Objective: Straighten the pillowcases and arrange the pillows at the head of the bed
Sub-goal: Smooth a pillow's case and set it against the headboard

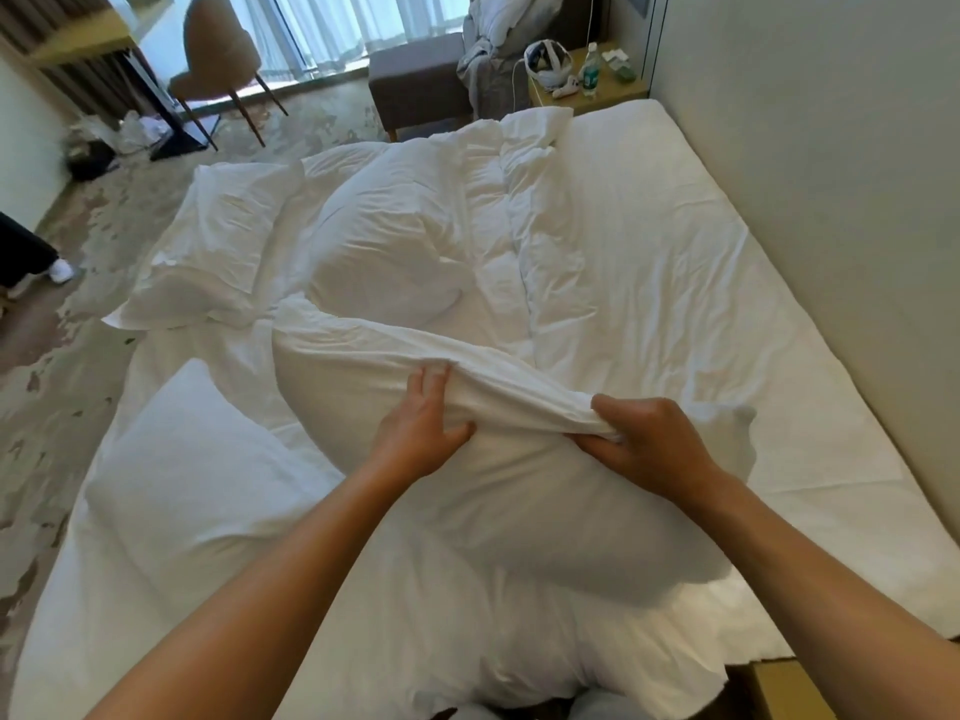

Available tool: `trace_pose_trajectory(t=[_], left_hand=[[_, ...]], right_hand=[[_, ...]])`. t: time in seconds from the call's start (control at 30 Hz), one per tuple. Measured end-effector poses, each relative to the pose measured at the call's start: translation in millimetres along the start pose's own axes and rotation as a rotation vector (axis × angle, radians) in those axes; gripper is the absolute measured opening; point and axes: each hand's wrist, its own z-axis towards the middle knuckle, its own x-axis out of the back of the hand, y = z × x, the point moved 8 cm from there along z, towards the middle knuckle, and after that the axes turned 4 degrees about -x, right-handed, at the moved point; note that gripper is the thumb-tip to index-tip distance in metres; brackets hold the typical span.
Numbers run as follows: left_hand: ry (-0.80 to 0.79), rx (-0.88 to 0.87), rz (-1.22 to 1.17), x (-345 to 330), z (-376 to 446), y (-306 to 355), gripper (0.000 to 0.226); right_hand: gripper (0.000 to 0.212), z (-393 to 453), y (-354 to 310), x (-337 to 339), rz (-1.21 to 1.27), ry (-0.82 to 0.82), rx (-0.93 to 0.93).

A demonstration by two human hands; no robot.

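A white pillow [545,511] lies in front of me on the bed [727,314]. My right hand [649,444] is shut on a bunched fold of its pillowcase [498,381], which is pulled taut toward the left. My left hand [421,433] presses on the pillow with its fingers tucked under that fold. A second pillow [192,485] rests at the near left. A third pillow [218,246] lies at the far left, beside a plump fourth one [389,252].
A crumpled white duvet [519,200] runs down the middle of the bed. A wall [831,148] borders the bed's right side. Beyond the bed stand a nightstand [587,85] with a bottle, a grey sofa [421,80] and a brown chair [218,59]. Someone's foot [60,270] shows at left.
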Motion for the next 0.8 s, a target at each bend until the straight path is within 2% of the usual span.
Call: trace_pose_trajectory(t=[0.1,0.23,0.33,0.53,0.6,0.7,0.8], left_hand=[[-0.052,-0.013,0.030,-10.2,14.7,9.9,0.091],[-0.231,-0.012,0.075,-53.4,26.0,21.2,0.090],[-0.219,-0.017,0.078,-64.8,33.9,24.9,0.088],[-0.209,-0.082,0.088,-51.8,40.6,8.8,0.071],[-0.199,-0.115,0.080,-44.6,39.2,-2.3,0.068],[-0.176,-0.131,0.059,-33.2,39.4,-22.7,0.073],[-0.126,-0.164,0.017,-20.1,46.4,-38.3,0.079]], right_hand=[[0.042,2.8,39.1,26.2,-0.036,0.020,-0.058],[0.033,-23.4,99.9,18.1,0.023,-0.177,-0.303],[0.034,-33.0,116.3,11.1,0.090,-0.226,-0.432],[0.033,11.1,73.6,-24.6,0.033,-0.365,-0.396],[0.021,27.4,55.4,-39.0,-0.004,-0.372,-0.403],[0.039,40.8,36.3,-53.8,-0.057,-0.352,-0.477],[0.030,36.2,23.6,-47.9,-0.067,-0.270,-0.555]])
